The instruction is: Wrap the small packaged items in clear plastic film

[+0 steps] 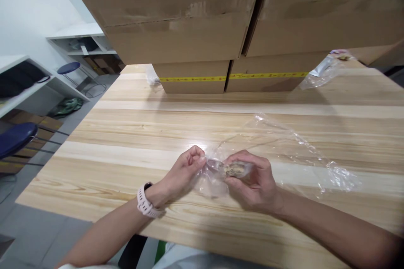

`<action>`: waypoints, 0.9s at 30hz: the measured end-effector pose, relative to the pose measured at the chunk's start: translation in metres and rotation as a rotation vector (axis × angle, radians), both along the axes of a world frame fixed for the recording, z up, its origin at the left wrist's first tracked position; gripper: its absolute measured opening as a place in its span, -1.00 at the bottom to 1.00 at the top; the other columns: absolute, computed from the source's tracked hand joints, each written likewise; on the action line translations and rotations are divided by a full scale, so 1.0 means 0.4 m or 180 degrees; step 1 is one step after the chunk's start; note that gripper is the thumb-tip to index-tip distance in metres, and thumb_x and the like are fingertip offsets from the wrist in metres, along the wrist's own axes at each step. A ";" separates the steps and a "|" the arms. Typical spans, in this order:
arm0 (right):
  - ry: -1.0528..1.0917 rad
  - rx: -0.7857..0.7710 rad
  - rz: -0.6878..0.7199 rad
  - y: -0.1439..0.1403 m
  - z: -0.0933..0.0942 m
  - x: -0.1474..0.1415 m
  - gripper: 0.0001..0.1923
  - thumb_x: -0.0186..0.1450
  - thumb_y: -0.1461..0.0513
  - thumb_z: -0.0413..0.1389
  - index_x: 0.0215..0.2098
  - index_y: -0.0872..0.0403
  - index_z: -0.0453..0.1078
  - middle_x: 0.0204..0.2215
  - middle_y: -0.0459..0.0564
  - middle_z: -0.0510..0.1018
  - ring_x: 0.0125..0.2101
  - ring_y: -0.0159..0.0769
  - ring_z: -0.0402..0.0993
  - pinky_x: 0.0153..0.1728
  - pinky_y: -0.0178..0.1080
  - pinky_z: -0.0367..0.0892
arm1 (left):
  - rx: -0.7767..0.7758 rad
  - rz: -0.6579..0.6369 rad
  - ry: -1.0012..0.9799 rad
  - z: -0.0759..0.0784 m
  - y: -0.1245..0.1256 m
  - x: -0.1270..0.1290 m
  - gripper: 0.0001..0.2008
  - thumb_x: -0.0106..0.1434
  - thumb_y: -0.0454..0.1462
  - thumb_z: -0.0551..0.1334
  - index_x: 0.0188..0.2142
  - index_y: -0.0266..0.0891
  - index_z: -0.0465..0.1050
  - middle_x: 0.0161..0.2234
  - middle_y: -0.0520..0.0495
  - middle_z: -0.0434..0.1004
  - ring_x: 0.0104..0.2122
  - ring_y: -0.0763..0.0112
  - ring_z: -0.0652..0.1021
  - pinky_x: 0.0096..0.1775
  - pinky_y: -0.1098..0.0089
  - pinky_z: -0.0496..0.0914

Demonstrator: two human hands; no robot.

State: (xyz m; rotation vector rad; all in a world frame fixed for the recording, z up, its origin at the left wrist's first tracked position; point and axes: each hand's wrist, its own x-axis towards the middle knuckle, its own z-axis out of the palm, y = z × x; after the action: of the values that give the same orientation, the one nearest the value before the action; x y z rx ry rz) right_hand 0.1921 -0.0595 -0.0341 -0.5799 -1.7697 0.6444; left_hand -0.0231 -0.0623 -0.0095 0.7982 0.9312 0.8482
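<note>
Left hand (186,168) pinches the clear bag (211,176) edge, right hand (252,180) grips the small brownish item (234,170) inside; bagging underway, sliding it deeper needs care.

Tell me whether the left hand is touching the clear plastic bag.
Touching. The head view shows the left hand's fingertips pinching the edge of the clear plastic bag.

No words or numbers can be read here. The yellow tape (232,77) on the cardboard boxes (195,76), up at about 12 o'clock, may have small marks on it, but they are too tiny and blurry to read. The watch (145,202) at 7 o'clock shows no face.
</note>
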 end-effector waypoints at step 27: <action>-0.0802 -0.1332 -0.0811 0.052 -0.016 0.095 -0.43 0.30 0.13 0.27 0.26 -0.11 0.33 -0.10 -0.02 0.60 -0.29 -0.29 0.54 -0.30 -0.22 0.50 | 0.1657 -0.0055 0.1492 0.021 -0.044 -0.014 -0.56 0.38 -0.18 0.28 0.22 -0.03 0.31 0.28 -0.20 0.30 0.16 0.15 0.46 0.16 0.14 0.39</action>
State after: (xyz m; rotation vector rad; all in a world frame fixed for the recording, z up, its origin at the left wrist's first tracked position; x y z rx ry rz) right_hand 0.2300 -0.0388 -0.0405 -1.1974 -1.7574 0.7935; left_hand -0.0287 -0.0798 -0.0011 1.4983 1.1233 0.9198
